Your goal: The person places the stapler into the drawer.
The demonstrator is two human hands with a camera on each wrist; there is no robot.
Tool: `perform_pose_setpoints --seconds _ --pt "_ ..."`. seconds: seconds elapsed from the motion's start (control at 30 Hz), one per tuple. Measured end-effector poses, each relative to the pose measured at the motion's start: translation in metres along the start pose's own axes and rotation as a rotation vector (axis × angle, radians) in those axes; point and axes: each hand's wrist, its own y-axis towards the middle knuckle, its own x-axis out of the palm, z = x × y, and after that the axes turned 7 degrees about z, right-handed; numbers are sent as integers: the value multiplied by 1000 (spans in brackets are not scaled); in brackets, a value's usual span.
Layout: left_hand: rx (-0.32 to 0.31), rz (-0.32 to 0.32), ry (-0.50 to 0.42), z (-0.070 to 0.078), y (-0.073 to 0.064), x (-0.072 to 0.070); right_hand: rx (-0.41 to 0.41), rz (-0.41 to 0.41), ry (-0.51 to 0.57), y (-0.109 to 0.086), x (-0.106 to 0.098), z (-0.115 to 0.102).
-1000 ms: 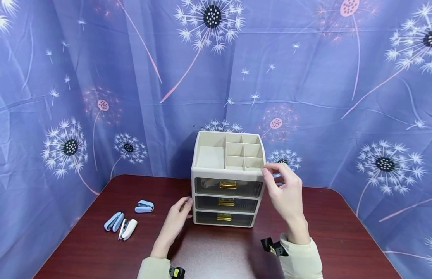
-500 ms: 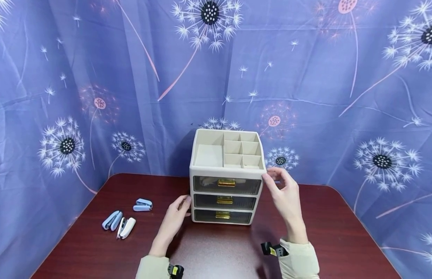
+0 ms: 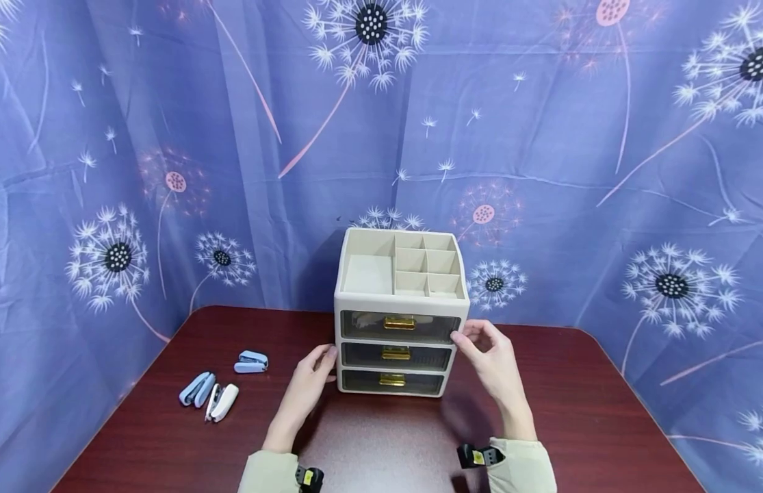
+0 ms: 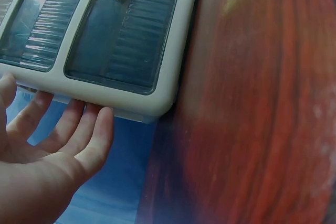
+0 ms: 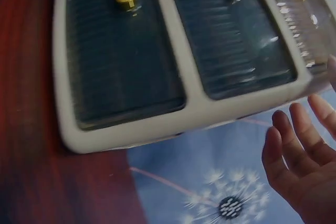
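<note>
A cream desktop organizer (image 3: 400, 299) stands upright near the back of the table, with three dark see-through drawers, all closed, each bearing a gold handle (image 3: 399, 322). At its left side, my left hand (image 3: 305, 390) rests fairly straight fingertips on the side wall, the thumb by the front edge. My right hand (image 3: 493, 366) is at the opposite side, thumb near the top drawer's right end and fingers beside the wall. In the right wrist view, the fingers of the right hand (image 5: 299, 156) are loosely bent and hold nothing. Pale contents behind the top drawer front are unclear.
Two light blue staplers, one farther back (image 3: 251, 362) and one nearer (image 3: 197, 389), lie on the dark red table (image 3: 381, 438) at left with a white stapler (image 3: 222, 402). A blue dandelion-print curtain (image 3: 541, 137) hangs behind the organizer.
My right hand has slid down along the organizer's right side, from the top corner to the top drawer's level. My left hand keeps its place. The head view has shifted slightly.
</note>
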Motion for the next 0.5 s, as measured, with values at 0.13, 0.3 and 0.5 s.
perform_pose_setpoints --seconds 0.13,0.3,0.5 --pt "4 2 9 1 -1 0 33 2 20 -2 1 28" --pt "-1 -3 -2 1 -1 0 82 3 58 -7 5 46" --pt "-20 0 9 0 -1 0 89 -15 64 -15 8 36"
